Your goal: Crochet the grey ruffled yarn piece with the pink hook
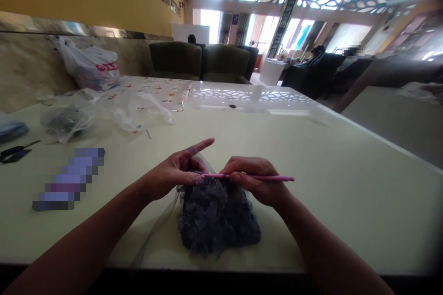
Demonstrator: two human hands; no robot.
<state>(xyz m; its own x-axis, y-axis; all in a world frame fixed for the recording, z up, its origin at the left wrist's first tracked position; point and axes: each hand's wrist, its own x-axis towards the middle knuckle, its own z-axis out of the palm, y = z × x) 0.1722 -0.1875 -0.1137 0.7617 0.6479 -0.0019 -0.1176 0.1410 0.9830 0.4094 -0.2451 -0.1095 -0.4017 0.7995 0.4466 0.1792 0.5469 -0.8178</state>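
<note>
A dark grey-blue crocheted piece (219, 216) with a ruffled surface stands on the table near its front edge. My left hand (185, 166) pinches its top edge between thumb and fingers, the index finger stretched out to the right. A sheer grey ribbon (202, 159) runs over that finger, and a length of it trails down to the left of the piece. My right hand (254, 175) is closed around a pink crochet hook (270, 178), held level. The hook's tip lies at the top edge beside my left thumb.
Scissors (15, 151) and a blurred-out flat item (71, 179) lie on the left. Behind them are clear plastic bags (67, 122) and a full white shopping bag (92, 67). Armchairs (224, 62) stand beyond the table (346, 184); people sit farther back right.
</note>
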